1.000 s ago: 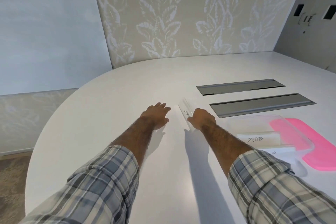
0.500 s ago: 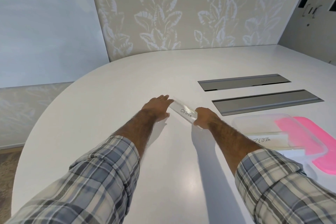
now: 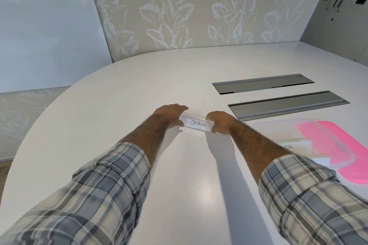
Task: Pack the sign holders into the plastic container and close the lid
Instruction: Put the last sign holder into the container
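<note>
A clear acrylic sign holder (image 3: 197,123) with a white card reading OSTRICH is held between both hands near the middle of the white table. My left hand (image 3: 169,114) grips its left end and my right hand (image 3: 220,122) grips its right end. To the right stands a clear plastic container (image 3: 286,128), open, with a sign holder marked ZEBRA (image 3: 294,145) lying inside, partly hidden by my right forearm. The pink lid (image 3: 350,157) lies under and beside the container.
Two grey recessed cable slots (image 3: 262,84) (image 3: 288,104) sit in the white table (image 3: 119,95) beyond the container. A leaf-patterned wall panel (image 3: 199,6) rises behind the table's far edge. The table's rounded edge curves along the left.
The OSTRICH holder has been turned from pointing away to lying crosswise. My left hand moved right and took its left end, so both hands now grip it.
</note>
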`<state>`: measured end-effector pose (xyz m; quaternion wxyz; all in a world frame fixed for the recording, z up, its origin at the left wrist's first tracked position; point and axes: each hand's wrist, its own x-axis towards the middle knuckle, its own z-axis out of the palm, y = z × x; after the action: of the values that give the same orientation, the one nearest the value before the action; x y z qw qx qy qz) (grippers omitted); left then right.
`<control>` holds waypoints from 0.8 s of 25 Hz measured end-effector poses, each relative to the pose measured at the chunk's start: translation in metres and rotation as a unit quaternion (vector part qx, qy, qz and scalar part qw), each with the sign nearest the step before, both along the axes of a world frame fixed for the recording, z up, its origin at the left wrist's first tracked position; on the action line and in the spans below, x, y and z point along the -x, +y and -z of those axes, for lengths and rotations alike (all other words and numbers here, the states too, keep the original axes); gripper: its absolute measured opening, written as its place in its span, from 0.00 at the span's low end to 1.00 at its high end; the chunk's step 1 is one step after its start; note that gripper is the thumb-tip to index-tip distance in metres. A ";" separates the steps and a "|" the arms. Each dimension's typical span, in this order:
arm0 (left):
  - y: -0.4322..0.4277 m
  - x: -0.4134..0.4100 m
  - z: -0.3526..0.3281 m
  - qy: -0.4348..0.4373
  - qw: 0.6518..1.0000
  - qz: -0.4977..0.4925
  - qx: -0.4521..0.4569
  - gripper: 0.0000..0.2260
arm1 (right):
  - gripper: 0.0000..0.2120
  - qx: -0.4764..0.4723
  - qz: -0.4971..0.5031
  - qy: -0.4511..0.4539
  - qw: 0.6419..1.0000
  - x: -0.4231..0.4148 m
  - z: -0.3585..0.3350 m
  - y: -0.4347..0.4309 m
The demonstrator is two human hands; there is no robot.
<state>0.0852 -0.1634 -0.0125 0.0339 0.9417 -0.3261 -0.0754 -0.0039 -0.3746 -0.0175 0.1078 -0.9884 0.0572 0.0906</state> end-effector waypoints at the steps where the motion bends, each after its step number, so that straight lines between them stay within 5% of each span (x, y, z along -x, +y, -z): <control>1: -0.001 0.000 0.001 0.004 1.000 -0.001 -0.002 0.32 | 0.25 0.003 -0.007 0.001 1.000 0.000 0.000 -0.001; 11: -0.009 0.012 0.011 0.015 0.999 -0.021 0.035 0.18 | 0.25 0.007 -0.016 -0.001 1.000 0.003 -0.002 -0.001; 20: -0.001 0.028 -0.006 -0.001 0.998 -0.042 0.048 0.18 | 0.22 0.014 -0.020 -0.027 0.999 0.015 -0.019 0.006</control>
<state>0.0572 -0.1641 -0.0061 0.0823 0.9518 -0.2897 -0.0573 -0.0189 -0.3686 0.0017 0.0934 -0.9928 0.0362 0.0651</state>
